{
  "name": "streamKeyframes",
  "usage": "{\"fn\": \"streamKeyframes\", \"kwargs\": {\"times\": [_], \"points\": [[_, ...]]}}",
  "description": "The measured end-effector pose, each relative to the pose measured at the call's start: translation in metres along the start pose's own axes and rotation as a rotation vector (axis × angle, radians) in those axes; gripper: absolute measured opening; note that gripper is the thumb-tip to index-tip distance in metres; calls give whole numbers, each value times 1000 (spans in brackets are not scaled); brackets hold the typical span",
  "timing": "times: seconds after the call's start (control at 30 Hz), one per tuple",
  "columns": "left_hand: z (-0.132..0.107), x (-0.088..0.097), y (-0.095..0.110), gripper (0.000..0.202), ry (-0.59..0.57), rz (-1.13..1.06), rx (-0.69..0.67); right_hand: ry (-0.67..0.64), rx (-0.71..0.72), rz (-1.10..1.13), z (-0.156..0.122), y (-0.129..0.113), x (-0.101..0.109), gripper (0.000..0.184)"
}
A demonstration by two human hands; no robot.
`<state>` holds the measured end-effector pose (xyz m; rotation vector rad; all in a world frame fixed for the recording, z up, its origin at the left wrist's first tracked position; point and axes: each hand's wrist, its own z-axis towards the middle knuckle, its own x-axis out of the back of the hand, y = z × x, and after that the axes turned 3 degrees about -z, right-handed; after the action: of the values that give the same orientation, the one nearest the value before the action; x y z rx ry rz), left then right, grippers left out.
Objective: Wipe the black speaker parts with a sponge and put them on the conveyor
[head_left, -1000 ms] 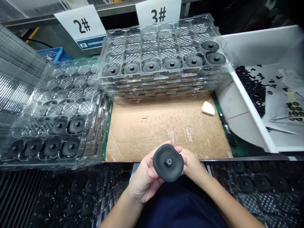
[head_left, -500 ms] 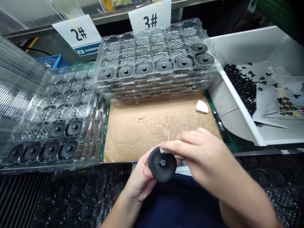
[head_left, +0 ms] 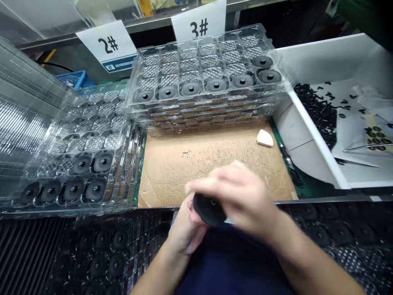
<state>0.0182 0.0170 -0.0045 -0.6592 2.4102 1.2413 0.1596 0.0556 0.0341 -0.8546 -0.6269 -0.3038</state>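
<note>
Cardboard [head_left: 172, 176] lies beneath the hands, with clear plastic trays [head_left: 202, 69] of black discs [head_left: 95, 189] beyond. Over its near edge, the left hand [head_left: 186, 229] cups 1 black disc [head_left: 207, 211]; the blurred right hand [head_left: 236, 196] covers its top, grip unclear. A slip could drop the disc.

A white foam wedge [head_left: 264, 138] rests on a cardboard sheet [head_left: 211, 164], with a black pen [head_left: 289, 164] just right of it, a white bin [head_left: 319, 139] of black scraps beyond, and stacked clear trays [head_left: 199, 108] behind it.
</note>
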Motion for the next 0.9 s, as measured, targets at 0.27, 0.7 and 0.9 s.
{"fn": "streamKeyframes", "kwargs": {"times": [0.27,0.7,0.9], "points": [[7,18,13,68,-207,-191,14,-162,-435,-54,-77,62,-51,21],[2,3,12,50,-144,-163,51,-39,-140,88,-8,-35,-5,23],[2,0,11,40,-238,-228,100,78,-133,-51,-5,-27,-15,26]]}}
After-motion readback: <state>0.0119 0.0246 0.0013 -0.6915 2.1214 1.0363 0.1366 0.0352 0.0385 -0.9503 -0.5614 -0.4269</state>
